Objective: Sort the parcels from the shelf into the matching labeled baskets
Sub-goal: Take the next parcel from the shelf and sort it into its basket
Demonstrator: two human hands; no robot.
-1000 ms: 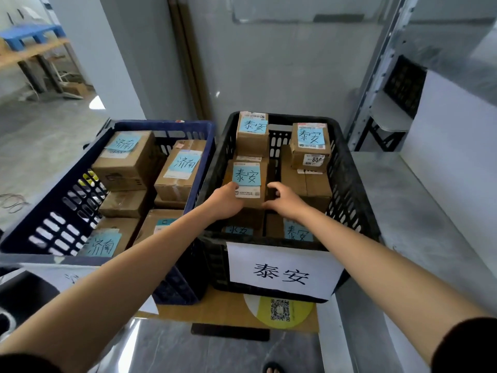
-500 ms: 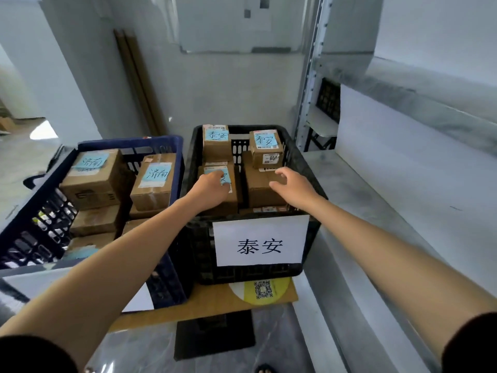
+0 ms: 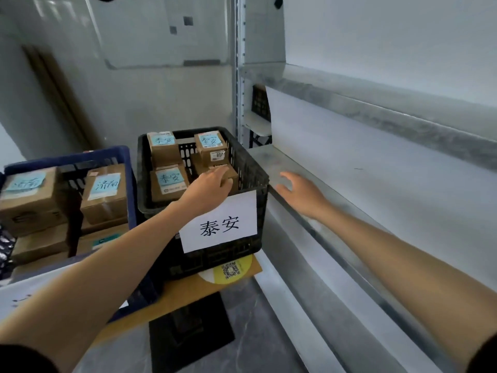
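A black basket (image 3: 252, 168) with a white paper label (image 3: 219, 224) holds several brown cardboard parcels with blue notes, among them one at the front left (image 3: 168, 181). My left hand (image 3: 208, 188) hovers over the basket's front right with relaxed fingers near a parcel (image 3: 231, 175), holding nothing. My right hand (image 3: 301, 191) is open and empty, off to the basket's right, over the edge of the grey metal shelf (image 3: 349, 189). A blue basket (image 3: 67, 160) on the left holds more parcels with blue notes (image 3: 105, 193).
The shelf board runs along the right, with another level (image 3: 376, 109) above it. Both baskets stand on a low brown platform (image 3: 188, 289) over a dark floor. A metal upright (image 3: 239, 76) rises behind the black basket. A grey wall closes the back.
Both hands have let go of the parcel set in the black basket. The left has drifted right above the basket; the right has swung out to the shelf. The view has turned right.
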